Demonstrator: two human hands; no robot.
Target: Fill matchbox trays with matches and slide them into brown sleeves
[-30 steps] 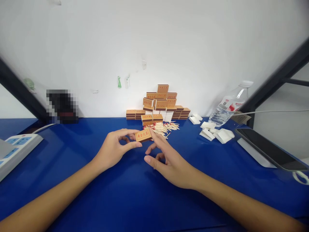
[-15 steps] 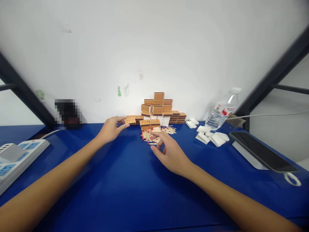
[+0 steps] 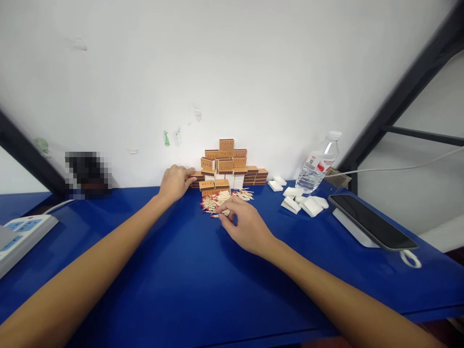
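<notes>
As a bare left hand (image 3: 174, 183) bent its fingers narrowly round the left end of a low row of orange-and-brown cardboard matchboxes (image 3: 197, 185) by a white wall (image 3: 145, 96), a bare right hand (image 3: 246, 224) hung half-curled at the near edge of a loose heap of red-tipped wooden matches (image 3: 209, 203), thumb and fingertips slightly apart, with nothing seen between them. Whether the left hand gripped the end box could not be told. Handling that box appeared to call for a light touch, level fingers and low pressure, lest its neighbours be jolted. Chief hazard, by judgement, was the stepped tower of matchboxes (image 3: 225, 166) just to the right, one box set at an angle; two short matchbox stacks (image 3: 207, 187) stood before it, behind the matches, crowding the right hand's side. Farther right lay folded white paper pieces (image 3: 291, 205), a clear plastic water bottle (image 3: 315, 164) and a black-screened phone (image 3: 371, 221); a white power strip with blue sockets (image 3: 32, 232) sat far left on the blue tabletop (image 3: 174, 280).
</notes>
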